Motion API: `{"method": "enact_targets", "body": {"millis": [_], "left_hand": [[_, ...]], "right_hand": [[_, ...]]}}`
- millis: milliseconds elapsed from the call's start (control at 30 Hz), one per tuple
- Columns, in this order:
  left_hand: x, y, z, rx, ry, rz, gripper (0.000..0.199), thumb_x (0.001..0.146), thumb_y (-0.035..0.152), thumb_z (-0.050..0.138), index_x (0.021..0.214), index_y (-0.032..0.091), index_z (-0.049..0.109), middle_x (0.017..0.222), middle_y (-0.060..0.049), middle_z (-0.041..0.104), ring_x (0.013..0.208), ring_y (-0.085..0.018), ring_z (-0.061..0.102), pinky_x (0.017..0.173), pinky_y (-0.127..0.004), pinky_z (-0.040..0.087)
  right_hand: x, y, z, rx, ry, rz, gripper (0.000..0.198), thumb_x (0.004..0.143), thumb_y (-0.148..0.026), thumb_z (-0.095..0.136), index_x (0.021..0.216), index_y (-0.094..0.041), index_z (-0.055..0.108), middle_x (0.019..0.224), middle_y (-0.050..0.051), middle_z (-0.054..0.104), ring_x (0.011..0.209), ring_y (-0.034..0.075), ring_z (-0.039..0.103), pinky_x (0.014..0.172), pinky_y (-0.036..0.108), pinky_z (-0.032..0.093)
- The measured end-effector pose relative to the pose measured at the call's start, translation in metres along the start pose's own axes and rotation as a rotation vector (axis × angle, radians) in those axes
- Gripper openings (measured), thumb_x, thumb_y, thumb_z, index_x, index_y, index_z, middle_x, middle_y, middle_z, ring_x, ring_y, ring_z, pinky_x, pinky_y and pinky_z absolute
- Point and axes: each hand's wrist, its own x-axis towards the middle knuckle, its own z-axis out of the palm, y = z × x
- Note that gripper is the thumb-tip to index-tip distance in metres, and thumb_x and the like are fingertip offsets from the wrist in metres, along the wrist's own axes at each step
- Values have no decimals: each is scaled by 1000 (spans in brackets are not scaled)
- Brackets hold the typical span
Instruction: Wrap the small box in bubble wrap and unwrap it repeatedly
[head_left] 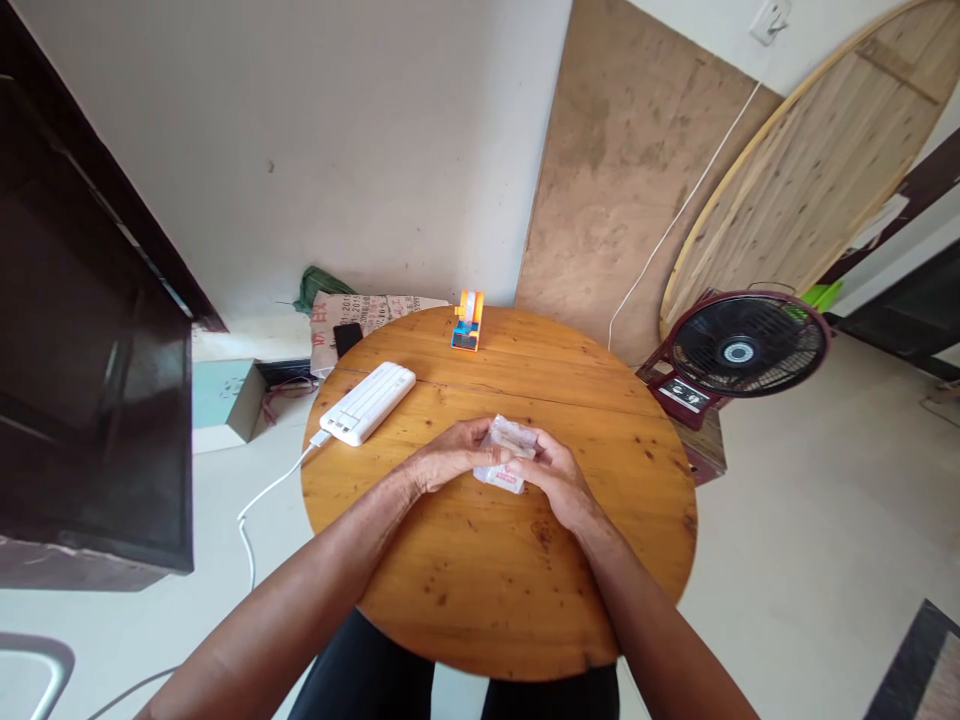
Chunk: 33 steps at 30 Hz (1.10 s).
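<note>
A small clear plastic packet (504, 478) with red print and something pale inside is held between both hands over the middle of the round wooden table (480, 580). My left hand (454, 455) grips its left side, thumb lying across the front. On its right side, my right hand (556, 475) is closed with the thumb pressed on the face near the left thumb. The fingers behind the packet are mostly hidden. What exactly the packet contains is too small to tell.
A white power bank (369, 402) with a plugged-in white cable (259, 497) lies at the table's left. An orange and blue tape dispenser (466, 322) stands at the far edge. A dark red fan (739, 350) is beyond the right edge, and a printed sack (324, 335) sits behind the table.
</note>
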Motion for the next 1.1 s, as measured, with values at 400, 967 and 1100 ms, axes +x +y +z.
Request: {"method": "enact_targets", "body": {"millis": [400,967,1100], "left_hand": [[-1,-3,3,-212,-48,-39,49,70,31,78,114,14,65,112,-13,68,98,-23,64,88,-34,45],[1,-7,6,-178,46,-105,51,61,31,84,106,13,68,93,-7,70,76,-16,64,73,-28,46],[2,-9,5,-162,84,-119,51,58,34,85,102,13,69,90,-6,71,74,-16,63,71,-27,45]], "right_hand": [[-6,-8,-5,-368,37,-123,34,85,-44,59,111,-22,62,113,6,66,98,22,62,84,33,49],[-5,-7,-3,-515,237,-314,21,90,-36,53,92,-22,69,96,4,70,93,21,63,85,33,47],[-5,-10,-2,-558,261,-388,18,89,-32,54,91,-23,69,94,5,68,91,21,63,84,33,48]]}}
